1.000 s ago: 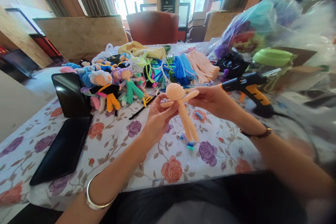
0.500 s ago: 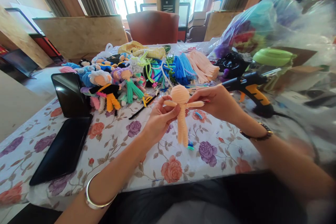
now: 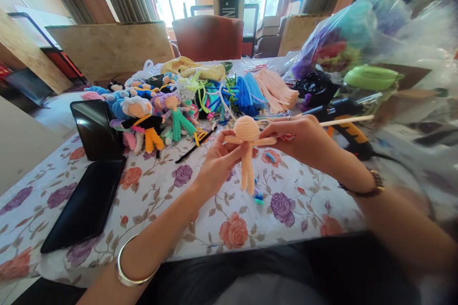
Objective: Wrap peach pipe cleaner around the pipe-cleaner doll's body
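Observation:
My left hand pinches a peach doll body made of wound fuzzy pipe cleaner, thumb across its chest. The doll is upright and faceless, with a round head, two arms spread sideways and two legs hanging down. My right hand is closed, its fingertips by the doll's arm on the right. A pale peach pipe cleaner sticks out to the right from behind this hand; the fingers hide its other end. Small blue and teal scraps lie on the cloth below the doll.
Finished dolls crowd the left back, beside a black stand-like case. Bundles of blue pipe cleaners and peach pipe cleaners lie behind my hands. A glue gun with its cord and a plastic bag occupy the right.
My right hand has shifted slightly right and turned, and a peach pipe cleaner now shows behind it. The doll's legs have risen a little and parted; my left hand keeps its hold.

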The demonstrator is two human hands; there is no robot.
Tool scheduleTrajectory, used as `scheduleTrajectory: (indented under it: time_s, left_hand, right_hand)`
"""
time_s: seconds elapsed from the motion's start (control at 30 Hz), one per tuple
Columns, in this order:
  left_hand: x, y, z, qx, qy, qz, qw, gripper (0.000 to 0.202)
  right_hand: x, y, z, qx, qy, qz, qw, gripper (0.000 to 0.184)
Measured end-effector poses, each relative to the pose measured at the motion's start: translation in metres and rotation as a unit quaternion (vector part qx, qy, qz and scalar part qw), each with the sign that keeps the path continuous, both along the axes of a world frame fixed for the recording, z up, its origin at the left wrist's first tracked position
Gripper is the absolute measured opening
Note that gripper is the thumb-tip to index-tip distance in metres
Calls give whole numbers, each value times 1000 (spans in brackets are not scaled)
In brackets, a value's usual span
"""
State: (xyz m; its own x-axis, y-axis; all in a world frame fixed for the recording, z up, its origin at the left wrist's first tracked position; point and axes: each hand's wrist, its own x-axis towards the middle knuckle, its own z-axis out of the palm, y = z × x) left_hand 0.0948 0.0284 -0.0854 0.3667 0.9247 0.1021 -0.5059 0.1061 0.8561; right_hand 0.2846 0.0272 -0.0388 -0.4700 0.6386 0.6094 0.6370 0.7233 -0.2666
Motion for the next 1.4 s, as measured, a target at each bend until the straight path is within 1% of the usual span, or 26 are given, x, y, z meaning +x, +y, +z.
scheduleTrajectory:
  time_s: [0.1, 0.2, 0.33, 0.43, 0.53, 0.67, 0.73, 0.83, 0.9, 0.97, 1.07, 1.13, 1.27, 1.3, 1.4]
  left_hand:
    - [1, 2, -4, 24, 1, 3, 1000, 44]
    - [0, 3, -6, 42, -9, 8, 999, 48]
    - [-1, 1, -2, 38, -11, 3, 999, 51]
    - [-3, -1, 3, 27, 10, -13, 999, 49]
    - [-5, -2, 6, 32, 32, -11, 999, 44]
    - [-7, -3, 8, 36, 66, -13, 997, 42]
    - [-7, -4, 8, 41, 86, -9, 995, 41]
    - [-6, -5, 9, 43, 116, -5, 992, 42]
    - [-6, -6, 10, 42, 133, 1, 990, 44]
    - [-7, -7, 11, 44, 144, 11, 988, 44]
    - [-7, -7, 11, 55, 151, 35, 986, 43]
    - [-6, -7, 10, 63, 152, 51, 985, 42]
    - [-5, -6, 6, 72, 141, 81, 984, 41]
    - [-5, -6, 5, 74, 136, 89, 984, 41]
    - [-4, -7, 6, 76, 122, 106, 984, 40]
  right_hand:
    - [0, 0, 0, 15, -8, 7, 1000, 14]
    - [1, -1, 2, 6, -13, 14, 1000, 15]
    - [4, -2, 5, 10, -29, 35, 999, 15]
    - [5, -2, 4, 33, -54, 29, 998, 18]
    - [6, -2, 2, 73, -78, 16, 994, 22]
    - [5, -6, 0, 107, -94, 9, 990, 19]
    - [5, -7, 0, 117, -100, 4, 988, 18]
    - [6, -6, -3, 125, -108, 21, 986, 14]
    - [6, -5, -4, 121, -105, 34, 987, 12]
    - [4, -5, -5, 114, -96, 31, 988, 13]
    - [0, -8, -4, 103, -75, 6, 992, 17]
    - [-5, -13, -3, 89, -64, -20, 994, 15]
    - [-14, -21, -4, 58, -41, -67, 995, 2]
    - [-16, -22, -6, 60, -32, -81, 994, 2]
    - [-22, -23, -11, 80, -20, -124, 989, 13]
